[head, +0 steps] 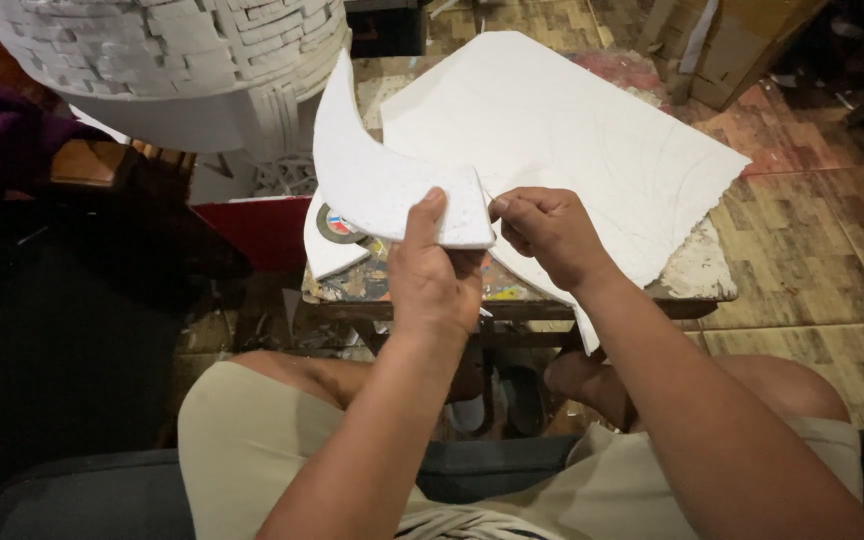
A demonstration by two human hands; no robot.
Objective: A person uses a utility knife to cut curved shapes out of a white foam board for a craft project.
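The left hand (435, 275) was closed on the broad lower end of a curved white foam piece (377, 175), thumb pressed flat on its face and the fingers tucked behind. The right hand (544, 232) was pinched shut at the piece's lower right corner, fingertips meeting the edge at about 3 o'clock from the left thumb; whether it held a small tool or only the foam itself could not be told.

The piece was held up in the air, above the near edge of the low tabletop (697, 275) and in front of the large white foam sheet (562, 130) lying there. Its long axis ran from the blunt end at roughly 5 o'clock up to a narrow tip at about 11 o'clock, the horn-like curve bowing toward 9 o'clock.

By the look of it, the step in hand was trimming or cleaning that corner edge. The next move would seem to call for a steady left grip while the right fingers worked along the edge, with light pressure, since thin foam snaps easily near the tip.

A second small foam offcut (327, 255) lay at 8 o'clock of the hands, beside a round tape roll (337, 224).
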